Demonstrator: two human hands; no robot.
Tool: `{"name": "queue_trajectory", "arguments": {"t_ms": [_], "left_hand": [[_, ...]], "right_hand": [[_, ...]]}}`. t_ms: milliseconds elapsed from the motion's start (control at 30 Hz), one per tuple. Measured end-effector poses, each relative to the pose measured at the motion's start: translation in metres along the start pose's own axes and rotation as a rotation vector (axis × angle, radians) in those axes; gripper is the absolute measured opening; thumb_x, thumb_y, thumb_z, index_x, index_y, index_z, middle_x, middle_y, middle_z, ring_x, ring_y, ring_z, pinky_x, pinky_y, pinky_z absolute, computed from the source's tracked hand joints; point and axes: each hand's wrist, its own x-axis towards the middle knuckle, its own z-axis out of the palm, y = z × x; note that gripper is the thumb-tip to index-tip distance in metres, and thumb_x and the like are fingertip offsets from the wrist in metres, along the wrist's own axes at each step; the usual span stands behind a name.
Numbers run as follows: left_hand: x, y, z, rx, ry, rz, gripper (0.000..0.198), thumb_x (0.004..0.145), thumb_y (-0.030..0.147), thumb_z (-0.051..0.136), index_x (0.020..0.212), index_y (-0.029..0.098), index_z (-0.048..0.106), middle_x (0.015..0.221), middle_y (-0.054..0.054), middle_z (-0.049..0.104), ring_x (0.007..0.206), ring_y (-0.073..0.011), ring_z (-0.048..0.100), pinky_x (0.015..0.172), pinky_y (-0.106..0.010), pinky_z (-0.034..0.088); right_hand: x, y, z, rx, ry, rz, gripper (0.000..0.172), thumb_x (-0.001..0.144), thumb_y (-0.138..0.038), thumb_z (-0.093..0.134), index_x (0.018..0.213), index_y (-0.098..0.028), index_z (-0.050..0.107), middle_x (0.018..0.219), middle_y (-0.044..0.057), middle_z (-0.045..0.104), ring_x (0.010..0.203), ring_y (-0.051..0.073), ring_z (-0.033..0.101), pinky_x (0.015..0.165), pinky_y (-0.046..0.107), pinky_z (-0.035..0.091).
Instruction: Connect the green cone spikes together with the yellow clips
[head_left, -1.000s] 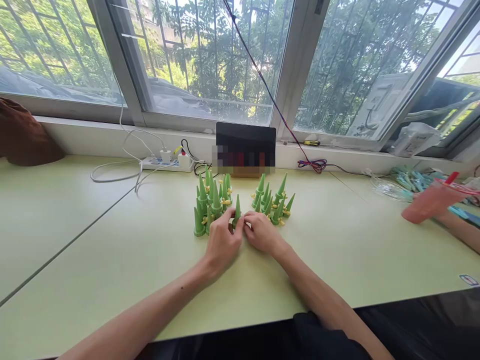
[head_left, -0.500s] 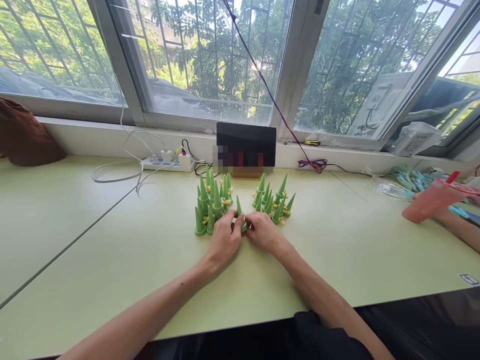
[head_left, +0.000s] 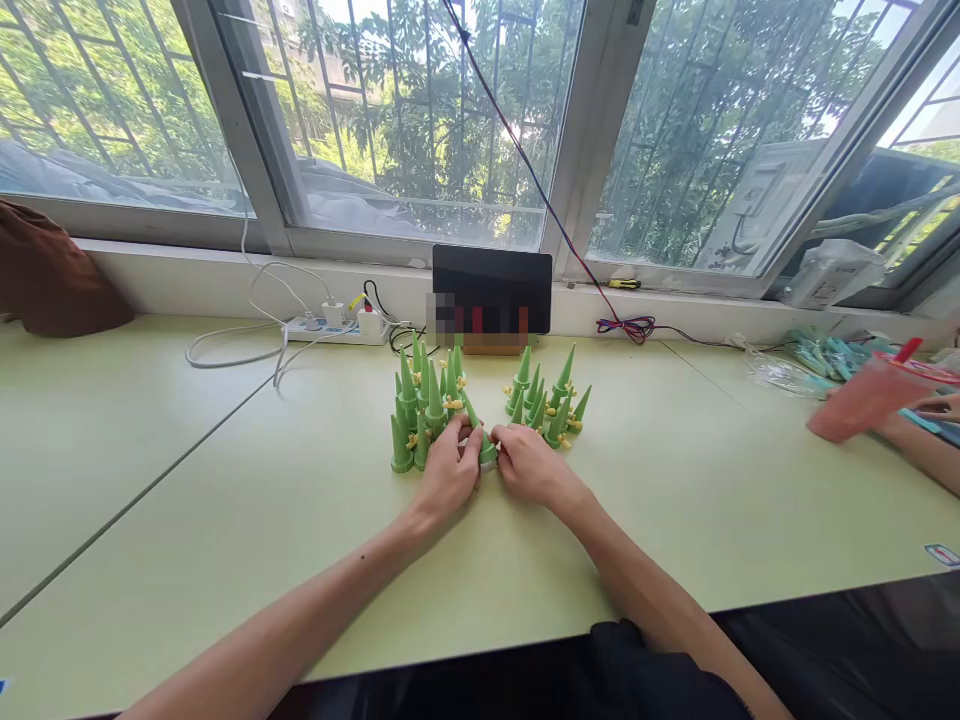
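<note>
Since the earlier frames the cone between the hands has tipped. It stood upright then, and now its tip leans up and to the left while its base sits lower right, close to the table. Both hands have barely shifted.

The left hand has thumb and forefinger pinched on the cone's left side, the other fingers curled under. The right hand closes its fingertips on the cone's base from the right, so both hands are clamped on the same green cone. Whether the base touches the table I cannot tell, as the fingers hide it.

Just behind the left hand stands the left cluster of green cones with small yellow bits among them, most of them upright. Just behind the right hand stands the right cluster, some of its cones leaning. The held cone lies between the two clusters, at their near edge.

Beyond the clusters a dark screen leans against the sill. Left of it lie a power strip and a looping white cable. A brown cloth rests at the far left. At the far right, well apart, a co-worker's hand holds a pink cup, tilted, with blue packets behind it.
</note>
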Motion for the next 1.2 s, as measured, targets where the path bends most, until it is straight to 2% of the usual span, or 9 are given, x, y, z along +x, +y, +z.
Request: {"name": "queue_trajectory", "arguments": {"t_ms": [267,567,800,967,1067,1200], "left_hand": [[-0.002,0.003,0.0,-0.048,-0.07,-0.065,0.032,0.088,0.052,0.05,0.086,0.022,0.041,0.058,0.007,0.051,0.034,-0.009,0.049,0.031,-0.021,0.036],[-0.005,0.013,-0.001,0.044,-0.025,-0.041,0.035,0.087,0.054,0.051,0.082,0.022,0.038,0.069,0.004,0.059,0.031,-0.0071,0.047,0.03,-0.021,0.036],[-0.004,0.009,-0.002,0.083,-0.071,-0.046,0.033,0.087,0.054,0.051,0.086,0.022,0.042,0.069,0.005,0.056,0.035,-0.0042,0.043,0.035,-0.019,0.037],[-0.003,0.004,-0.002,0.058,-0.108,-0.077,0.033,0.087,0.054,0.052,0.089,0.021,0.044,0.071,0.005,0.053,0.037,-0.0075,0.05,0.035,-0.021,0.039],[-0.003,0.006,0.0,0.003,-0.156,-0.096,0.031,0.086,0.05,0.054,0.091,0.02,0.047,0.076,0.001,0.058,0.042,-0.0105,0.055,0.037,-0.024,0.044],[-0.003,0.012,0.0,-0.086,-0.231,-0.129,0.022,0.085,0.037,0.058,0.093,0.018,0.05,0.069,0.001,0.061,0.048,-0.0124,0.058,0.047,-0.026,0.051]], "right_hand": [[0.0,0.001,0.002,0.025,0.045,0.043,0.018,0.089,-0.008,0.043,0.079,-0.017,0.056,0.08,0.006,0.052,0.071,0.015,0.05,0.067,0.025,0.038],[-0.001,-0.006,-0.004,0.044,0.13,0.082,0.016,0.09,-0.008,0.043,0.078,-0.018,0.048,0.082,0.007,0.055,0.072,0.016,0.051,0.067,0.026,0.038],[0.0,-0.008,-0.008,0.147,0.319,0.138,0.019,0.093,-0.018,0.041,0.075,-0.02,0.044,0.075,0.006,0.058,0.067,0.016,0.052,0.064,0.027,0.037],[0.0,-0.009,-0.009,0.295,0.416,0.137,0.022,0.096,-0.029,0.04,0.075,-0.022,0.042,0.069,0.002,0.058,0.059,0.015,0.05,0.059,0.026,0.036],[0.001,-0.01,-0.006,0.417,0.399,0.144,0.024,0.096,-0.033,0.038,0.076,-0.022,0.042,0.067,0.0,0.058,0.057,0.015,0.05,0.056,0.026,0.036],[0.002,-0.008,-0.003,0.556,0.321,0.165,0.023,0.097,-0.037,0.034,0.08,-0.023,0.04,0.062,-0.002,0.055,0.051,0.015,0.051,0.053,0.026,0.036]]}}
